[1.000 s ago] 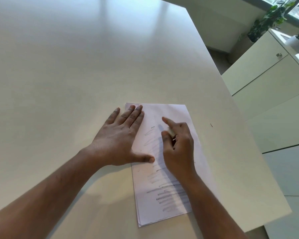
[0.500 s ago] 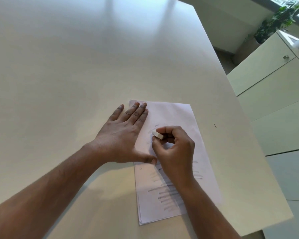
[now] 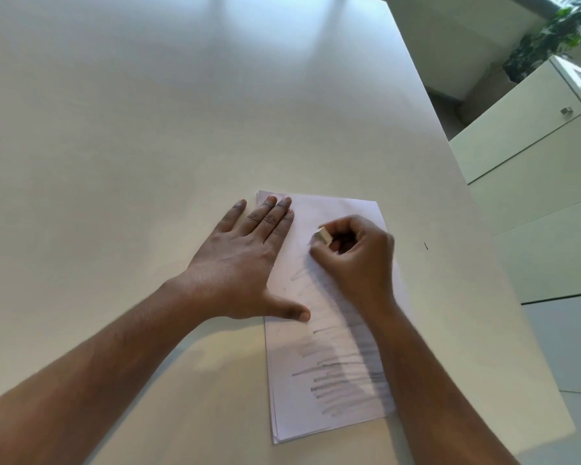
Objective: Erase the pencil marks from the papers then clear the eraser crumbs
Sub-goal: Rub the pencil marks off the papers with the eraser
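Observation:
A thin stack of white papers (image 3: 329, 209) lies on the table near its right edge, with grey pencil marks (image 3: 336, 380) in rows over its lower half and faint ones higher up. My left hand (image 3: 245, 263) lies flat with fingers spread on the stack's left edge, thumb on the sheet. My right hand (image 3: 356, 260) is closed around a small white eraser (image 3: 323, 236), pressed to the upper part of the top sheet. My right forearm hides the marks' right ends.
The white table (image 3: 148, 129) stretches far to the left and back. Its right edge runs close beside the papers. A tiny dark speck (image 3: 426, 246) lies right of the stack. Pale cabinets (image 3: 534, 156) and a potted plant (image 3: 547, 38) stand beyond.
My right hand has shifted with the eraser, first left toward my left hand, then up and right over the upper sheet. The upper marks look fainter. My left hand stays flat.

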Tool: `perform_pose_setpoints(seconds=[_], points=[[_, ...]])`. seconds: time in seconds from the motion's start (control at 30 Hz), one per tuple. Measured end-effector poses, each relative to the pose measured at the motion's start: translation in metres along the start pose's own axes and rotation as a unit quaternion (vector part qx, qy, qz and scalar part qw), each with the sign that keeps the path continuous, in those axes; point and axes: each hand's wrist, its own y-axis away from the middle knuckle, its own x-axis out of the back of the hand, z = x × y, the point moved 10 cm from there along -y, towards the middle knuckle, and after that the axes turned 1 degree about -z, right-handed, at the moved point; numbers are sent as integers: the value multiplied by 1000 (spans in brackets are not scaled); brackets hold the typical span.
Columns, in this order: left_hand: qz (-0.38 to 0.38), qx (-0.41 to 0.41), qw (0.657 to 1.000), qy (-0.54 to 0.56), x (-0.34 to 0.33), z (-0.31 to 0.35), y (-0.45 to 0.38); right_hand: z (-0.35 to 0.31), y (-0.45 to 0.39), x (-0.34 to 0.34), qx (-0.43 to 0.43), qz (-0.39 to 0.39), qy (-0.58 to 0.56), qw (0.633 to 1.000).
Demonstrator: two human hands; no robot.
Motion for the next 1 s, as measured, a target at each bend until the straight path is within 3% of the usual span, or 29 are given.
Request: perform_pose_setpoints(seconds=[0.1, 0.3, 0.47, 0.6, 0.73, 0.9, 1.0], points=[[-2, 0, 1000, 7, 0, 0, 0, -30, 28, -26, 59, -68, -5, 996], [-6, 2, 1000, -2, 0, 0, 1, 20, -17, 17, -36, 48, 31, 998], [-9, 3, 1000, -3, 0, 0, 1, -16, 17, -22, 34, -51, 9, 998], [-15, 5, 1000, -5, -1, 0, 1, 14, -10, 7, -20, 39, 20, 999], [-11, 4, 1000, -6, 0, 0, 0, -8, 10, -15, 22, -22, 13, 999], [-15, 4, 1000, -5, 0, 0, 1, 10, -6, 6, -4, 44, 35, 998], [-10, 4, 1000, -2, 1, 0, 1, -4, 5, -11, 25, -13, 34, 999]])
